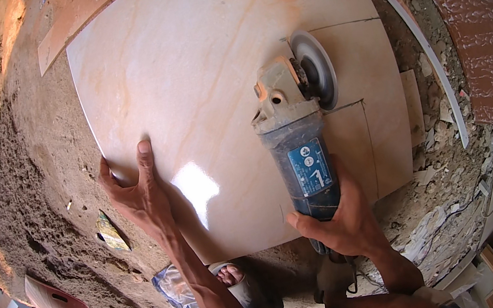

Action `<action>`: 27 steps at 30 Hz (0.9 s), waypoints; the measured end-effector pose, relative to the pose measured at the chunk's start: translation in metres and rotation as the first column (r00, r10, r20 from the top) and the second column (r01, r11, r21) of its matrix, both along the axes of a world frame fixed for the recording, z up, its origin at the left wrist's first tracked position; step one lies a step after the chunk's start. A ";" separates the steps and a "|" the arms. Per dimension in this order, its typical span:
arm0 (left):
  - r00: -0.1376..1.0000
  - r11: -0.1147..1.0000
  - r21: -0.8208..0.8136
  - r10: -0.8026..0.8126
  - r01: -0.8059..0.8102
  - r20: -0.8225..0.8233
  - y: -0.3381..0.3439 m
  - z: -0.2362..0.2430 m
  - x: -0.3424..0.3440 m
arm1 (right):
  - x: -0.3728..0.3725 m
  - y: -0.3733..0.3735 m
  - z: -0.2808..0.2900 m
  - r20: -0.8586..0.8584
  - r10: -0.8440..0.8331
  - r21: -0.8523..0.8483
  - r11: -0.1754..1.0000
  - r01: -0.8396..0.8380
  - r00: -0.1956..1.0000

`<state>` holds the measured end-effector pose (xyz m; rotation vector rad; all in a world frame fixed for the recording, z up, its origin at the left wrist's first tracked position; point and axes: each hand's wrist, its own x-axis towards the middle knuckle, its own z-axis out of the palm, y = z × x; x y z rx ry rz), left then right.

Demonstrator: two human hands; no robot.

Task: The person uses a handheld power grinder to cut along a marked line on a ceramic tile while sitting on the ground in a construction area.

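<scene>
A large glossy cream tile [201,83] with orange veins lies in front of me, with dark pencil lines [370,145] drawn on its right part. My right hand [344,219] is wrapped around the rear body of a blue angle grinder [301,164]. The grinder's dusty metal head points away from me, and its round grey disc [316,69] stands on edge over the tile by the marked lines. Whether the disc touches the tile I cannot tell. My left hand [137,190] grips the tile's left edge, thumb on top and fingers over the side.
Sandy, rough ground [38,171] lies left of the tile, with a pink slipper [59,306] and a crumpled wrapper [113,231] on it. A long pale strip [417,38] and rubble [439,159] run along the right. Beyond is a brown patterned panel [483,39]. My foot [228,276] is close to the near edge.
</scene>
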<state>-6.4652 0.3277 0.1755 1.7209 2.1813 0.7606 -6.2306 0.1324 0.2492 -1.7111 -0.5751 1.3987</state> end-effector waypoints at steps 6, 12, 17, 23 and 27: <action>1.000 1.000 -0.013 0.002 -0.002 -0.013 0.000 -0.002 -0.005 | 0.000 0.001 0.000 0.008 -0.003 0.013 1.000 0.003 1.000; 1.000 1.000 0.001 0.002 -0.002 0.008 -0.001 -0.002 -0.003 | -0.001 0.001 -0.001 -0.002 -0.022 0.015 1.000 0.022 1.000; 0.999 0.999 -0.048 0.022 -0.020 0.024 -0.001 0.001 -0.001 | -0.001 0.000 -0.003 -0.032 -0.021 -0.021 1.000 0.020 0.999; 0.996 0.999 0.039 -0.037 0.034 0.083 -0.001 -0.001 -0.001 | -0.001 0.001 -0.002 -0.033 -0.020 -0.016 1.000 0.020 0.999; 0.996 1.000 -0.006 -0.013 0.013 0.092 -0.002 0.005 0.004 | -0.001 0.003 -0.001 0.017 -0.011 0.010 1.000 0.010 1.000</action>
